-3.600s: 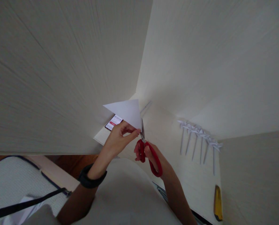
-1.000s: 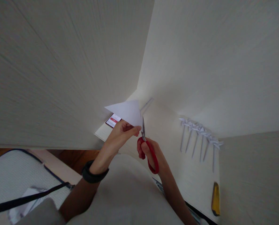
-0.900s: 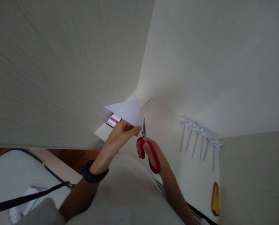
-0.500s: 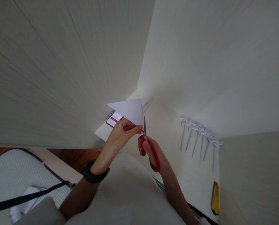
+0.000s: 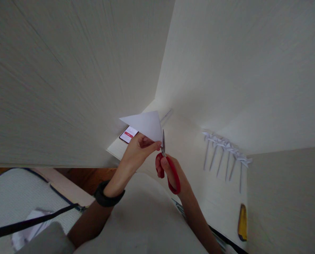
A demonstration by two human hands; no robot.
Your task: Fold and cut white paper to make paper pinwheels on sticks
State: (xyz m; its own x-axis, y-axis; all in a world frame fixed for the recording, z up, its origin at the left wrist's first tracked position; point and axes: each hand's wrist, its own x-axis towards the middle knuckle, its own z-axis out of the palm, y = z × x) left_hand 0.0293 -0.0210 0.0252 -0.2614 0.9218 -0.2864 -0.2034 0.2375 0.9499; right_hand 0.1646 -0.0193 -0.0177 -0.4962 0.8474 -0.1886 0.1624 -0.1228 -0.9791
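Pinching a folded paper triangle (image 5: 145,123), the left hand (image 5: 137,153) meets red scissors (image 5: 168,165) (gripped by the right hand (image 5: 173,173)).

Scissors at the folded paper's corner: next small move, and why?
Probably close the red scissors in the right hand a short snip further. Their blades stand upright against the white paper triangle's lower corner, which the left hand pinches right beside them.

Red-handled scissors (image 5: 168,165), white paper triangle (image 5: 146,124), yellow cutter (image 5: 242,222).
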